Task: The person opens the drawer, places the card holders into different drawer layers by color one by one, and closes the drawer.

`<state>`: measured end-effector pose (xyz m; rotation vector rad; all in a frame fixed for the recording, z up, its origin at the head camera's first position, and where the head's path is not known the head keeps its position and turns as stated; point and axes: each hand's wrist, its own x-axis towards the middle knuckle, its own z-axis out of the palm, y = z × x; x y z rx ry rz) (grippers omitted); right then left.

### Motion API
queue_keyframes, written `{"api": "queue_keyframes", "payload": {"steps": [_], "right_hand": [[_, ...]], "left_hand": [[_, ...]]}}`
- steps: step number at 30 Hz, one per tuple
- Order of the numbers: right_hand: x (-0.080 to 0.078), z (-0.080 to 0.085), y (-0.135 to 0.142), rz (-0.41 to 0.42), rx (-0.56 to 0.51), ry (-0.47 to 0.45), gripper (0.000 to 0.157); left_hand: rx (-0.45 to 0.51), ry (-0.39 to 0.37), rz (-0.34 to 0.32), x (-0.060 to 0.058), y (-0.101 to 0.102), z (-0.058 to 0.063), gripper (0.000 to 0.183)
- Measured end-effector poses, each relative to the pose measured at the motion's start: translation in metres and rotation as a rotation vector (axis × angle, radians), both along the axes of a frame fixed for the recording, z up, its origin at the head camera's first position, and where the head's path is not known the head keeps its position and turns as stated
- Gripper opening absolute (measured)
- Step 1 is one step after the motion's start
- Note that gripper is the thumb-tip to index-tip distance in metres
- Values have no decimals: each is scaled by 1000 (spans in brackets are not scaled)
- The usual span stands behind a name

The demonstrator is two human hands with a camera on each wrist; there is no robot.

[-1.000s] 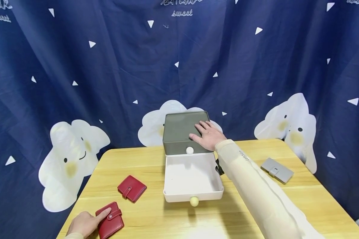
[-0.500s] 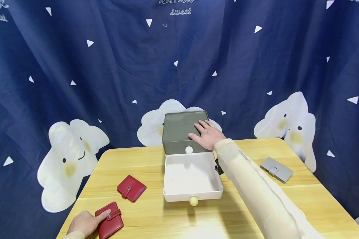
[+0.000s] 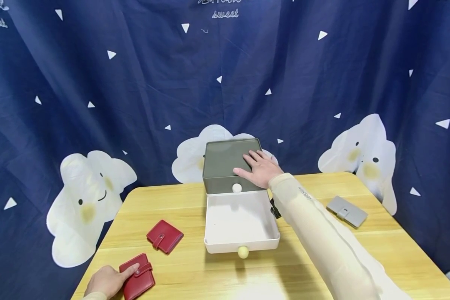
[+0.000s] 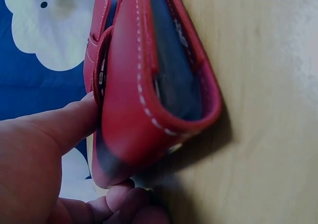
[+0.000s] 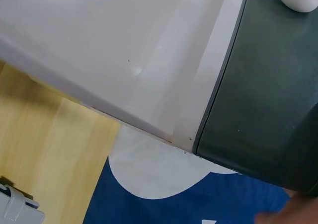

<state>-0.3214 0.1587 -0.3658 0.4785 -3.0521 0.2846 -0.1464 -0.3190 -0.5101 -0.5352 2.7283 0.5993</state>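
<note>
My left hand (image 3: 106,281) pinches a red wallet (image 3: 139,283) with a snap strap at the table's near left. The thumb lies on its upper face, and in the left wrist view the other fingers curl by the lower edge of the wallet (image 4: 131,90). My right hand (image 3: 260,168) rests with spread fingers on the right side of a dark green drawer box (image 3: 228,158). Below its white-knobbed front, a white drawer (image 3: 240,216) with a yellow knob (image 3: 243,252) is pulled out, nothing inside. In the right wrist view that drawer (image 5: 109,50) fills the upper left.
A second red wallet (image 3: 165,236) lies just beyond the held one. On the right side of the wooden table (image 3: 187,275) is a grey wallet (image 3: 347,212) with a strap. Something small and black (image 3: 274,209) sits beside the drawer. A blue curtain (image 3: 153,83) hangs behind.
The head view has shifted very slightly. My right thumb has moved a little to the left on the box; the left hand keeps its grip on the red wallet.
</note>
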Motion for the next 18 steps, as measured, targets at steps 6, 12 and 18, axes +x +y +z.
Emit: {"api": "queue_keyframes", "payload": {"steps": [6,12,18], "right_hand": [[-1,-1,-1,-10,52,8,99],[-4,-2,1,30,79,37,99],[-2,-1,0,42,67,26,98]], "left_hand": [[4,-10,10,0,0,-1,78],[4,-6,-1,0,2,1,79],[1,13,-17,2,3,1,74]]}}
